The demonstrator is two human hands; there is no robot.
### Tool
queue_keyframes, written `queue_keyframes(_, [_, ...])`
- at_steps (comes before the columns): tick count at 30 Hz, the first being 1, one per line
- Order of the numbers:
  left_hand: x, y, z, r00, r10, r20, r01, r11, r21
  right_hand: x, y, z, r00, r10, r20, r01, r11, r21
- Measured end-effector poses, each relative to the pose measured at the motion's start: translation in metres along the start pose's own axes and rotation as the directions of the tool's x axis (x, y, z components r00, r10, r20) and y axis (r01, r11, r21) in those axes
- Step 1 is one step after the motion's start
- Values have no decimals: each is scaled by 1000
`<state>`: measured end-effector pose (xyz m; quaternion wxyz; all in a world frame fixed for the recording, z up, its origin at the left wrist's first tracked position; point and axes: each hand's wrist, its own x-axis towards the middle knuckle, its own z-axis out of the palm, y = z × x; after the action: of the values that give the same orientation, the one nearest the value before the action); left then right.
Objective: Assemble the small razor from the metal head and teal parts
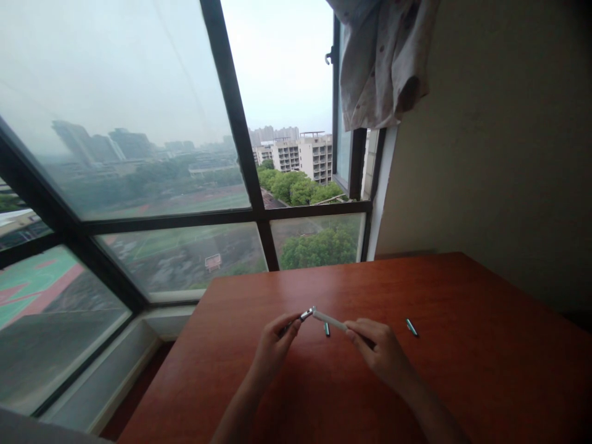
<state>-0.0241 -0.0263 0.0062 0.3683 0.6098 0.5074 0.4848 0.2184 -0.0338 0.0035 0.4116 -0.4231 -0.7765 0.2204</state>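
My left hand [276, 340] pinches a slim dark piece with a silver end [306, 315], its tip pointing up and to the right. From the left, my right hand [377, 345] has its fingers closed on a pale, whitish stick [330, 320]. The far end of the stick meets the silver tip, or comes very close to it; I cannot tell which. Just behind the stick lies a small green and silver piece [327, 330] on the table. A similar green and silver piece [411, 327] rests to the right of my right hand. What kind these small things are does not show.
The reddish-brown wooden table [481, 357] reaches to a dark-framed window [171, 220], with one pane standing open. A light patterned cloth [383, 68] hangs at the upper right beside a plain wall [490, 142]. The table's left edge drops off near the sill.
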Motion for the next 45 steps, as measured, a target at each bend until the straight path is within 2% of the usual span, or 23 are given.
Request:
queue_keyframes(8, [-1, -1, 0, 1000, -13, 28, 13, 1000, -15, 0, 7, 2, 998, 23, -52, -24, 1000, -14])
queue_keyframes(14, [0, -3, -1, 1000, -20, 17, 21, 1000, -18, -1, 5, 0, 1000, 5, 3, -5, 1000, -10])
queue_keyframes(18, [0, -3, 0, 999, -31, 34, 31, 999, -25, -1, 3, 0, 1000, -3, -13, 3, 1000, -22])
queue_keyframes(25, [0, -2, -1, 999, -51, -2, 51, 998, -45, 0, 4, -1, 1000, -23, -8, 23, 999, -29])
queue_keyframes(31, [-3, 0, 2, 995, -55, 82, 59, 997, -46, 0, 5, 0, 999, 20, -27, -21, 999, -24])
queue_keyframes(36, [-4, -1, 2, 996, -32, 89, 36, 998, -43, 0, 9, 0, 998, 42, -55, -44, 999, -22])
queue_keyframes(42, [-1, -4, -1, 998, -45, 43, 47, 998, -47, -1, 4, -2, 1000, 27, -3, -27, 1000, -10])
queue_keyframes(45, [-2, -5, -1, 998, -42, 57, 44, 998, -46, 0, 4, -1, 1000, 28, 3, -28, 1000, 4])
